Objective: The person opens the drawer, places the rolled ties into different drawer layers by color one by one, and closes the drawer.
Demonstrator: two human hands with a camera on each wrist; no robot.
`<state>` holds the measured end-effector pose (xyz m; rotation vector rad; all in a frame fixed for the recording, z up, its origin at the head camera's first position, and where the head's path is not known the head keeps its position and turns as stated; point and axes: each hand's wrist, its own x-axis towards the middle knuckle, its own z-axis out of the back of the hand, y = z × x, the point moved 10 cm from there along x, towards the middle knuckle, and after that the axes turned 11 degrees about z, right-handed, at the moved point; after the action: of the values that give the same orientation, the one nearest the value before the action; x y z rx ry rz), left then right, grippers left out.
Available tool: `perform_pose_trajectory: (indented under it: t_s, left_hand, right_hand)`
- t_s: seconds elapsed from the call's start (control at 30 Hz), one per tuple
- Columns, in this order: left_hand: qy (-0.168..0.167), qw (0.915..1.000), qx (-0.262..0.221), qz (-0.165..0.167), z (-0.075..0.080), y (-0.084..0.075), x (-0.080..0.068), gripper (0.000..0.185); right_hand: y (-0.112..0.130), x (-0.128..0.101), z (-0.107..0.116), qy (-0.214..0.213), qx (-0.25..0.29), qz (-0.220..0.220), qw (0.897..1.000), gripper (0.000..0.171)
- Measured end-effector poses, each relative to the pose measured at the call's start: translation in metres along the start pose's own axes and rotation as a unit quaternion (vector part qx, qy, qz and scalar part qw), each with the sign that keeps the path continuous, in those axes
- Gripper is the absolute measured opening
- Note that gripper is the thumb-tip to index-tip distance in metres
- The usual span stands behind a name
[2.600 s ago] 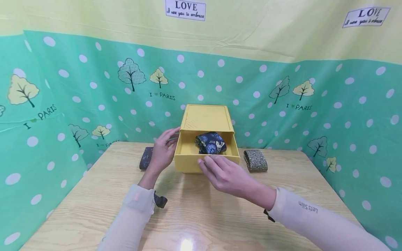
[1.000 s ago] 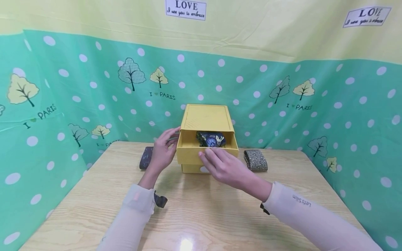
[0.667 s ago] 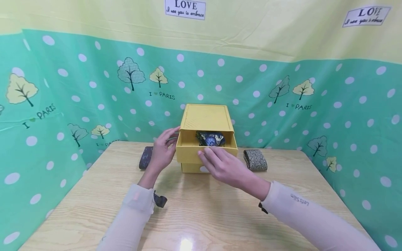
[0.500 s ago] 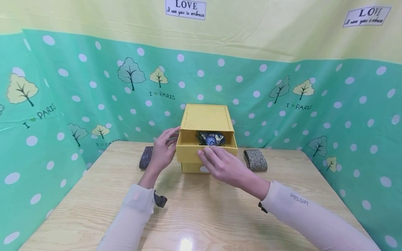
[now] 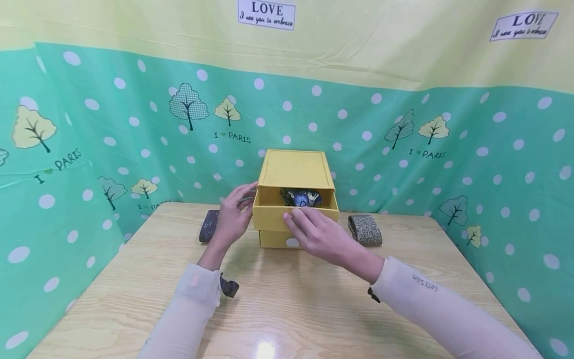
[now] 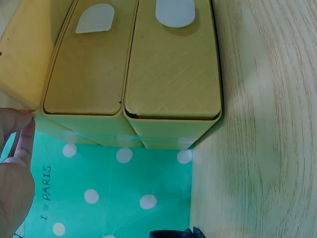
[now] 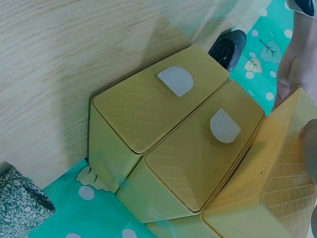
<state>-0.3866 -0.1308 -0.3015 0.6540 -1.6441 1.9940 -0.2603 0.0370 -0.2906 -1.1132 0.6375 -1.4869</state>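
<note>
A yellow two-drawer box (image 5: 291, 169) stands at the back middle of the wooden table (image 5: 287, 309). Its top drawer (image 5: 271, 218) is out a short way, and a dark blue patterned cloth roll (image 5: 301, 198) lies inside it. My right hand (image 5: 309, 229) presses its straight fingers against the top drawer's front. My left hand (image 5: 234, 217) rests flat against the box's left side, thumb near the upper corner. The lower drawer (image 5: 271, 240) is pushed in. In the wrist views both drawer fronts (image 6: 171, 79) (image 7: 148, 109) carry white handle patches.
A dark cloth roll (image 5: 208, 225) lies on the table left of the box, behind my left hand. A speckled grey-green roll (image 5: 365, 229) lies to the right. Green dotted curtain walls (image 5: 493, 164) enclose the table at the back and both sides.
The top drawer has slid back into the box, from wide open to a narrow gap. My right hand followed it inward. The left hand stayed put.
</note>
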Motion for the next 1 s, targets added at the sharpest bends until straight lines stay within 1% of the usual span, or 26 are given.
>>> perform_pose_trajectory:
  t_s: [0.4, 0.63, 1.0]
  left_hand:
    - [0.006, 1.0000, 0.006, -0.004, -0.001, 0.002, 0.000, 0.053]
    - [0.001, 0.9998, 0.010, -0.016, 0.000, -0.001, -0.001, 0.053]
    - [0.002, 0.9999, 0.010, -0.007, 0.000, 0.000, -0.001, 0.054]
  right_hand:
    - [-0.005, 0.000, -0.005, 0.003, 0.016, -0.013, 1.000, 0.042]
    - [-0.005, 0.001, -0.006, 0.005, 0.016, -0.009, 1.000, 0.041]
    - [-0.006, 0.001, -0.011, 0.000, 0.006, -0.009, 1.000, 0.043]
